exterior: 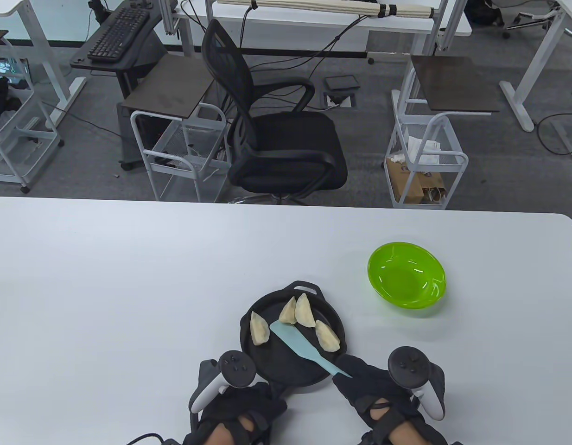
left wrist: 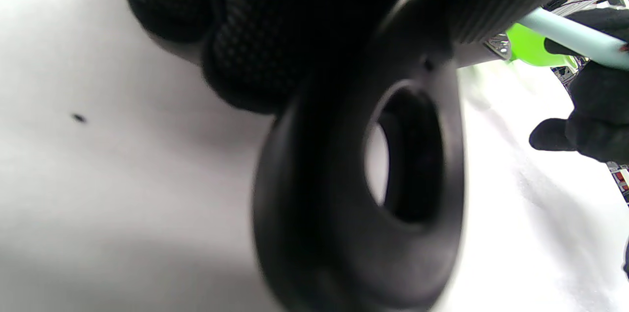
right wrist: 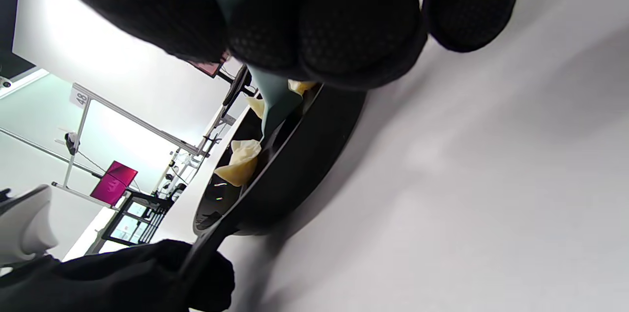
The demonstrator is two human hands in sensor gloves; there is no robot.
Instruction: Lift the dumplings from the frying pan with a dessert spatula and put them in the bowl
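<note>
Office clutter fills the far side of the table view: a black chair, wire carts and desks stand beyond the white table. On the table a black pan holds four dumplings (one to the left, two touching at the far side, one to the right), and a green bowl sits empty, apart from the pan to its far right. A pale blue spatula lies with its blade on the pan floor between the dumplings, its handle running back into the right hand, whose fingers close around it. The left hand sits at the pan's near rim, over the handle. From the left wrist view, the pan's handle loop fills the middle, blurred, with gloved fingers curled over its top, gripping it; the spatula handle, the bowl and the right hand show at the right edge. From the right wrist view, gloved fingers wrap the spatula, whose blade reaches into the pan beside a dumpling; the left hand holds the pan handle at the bottom.
</note>
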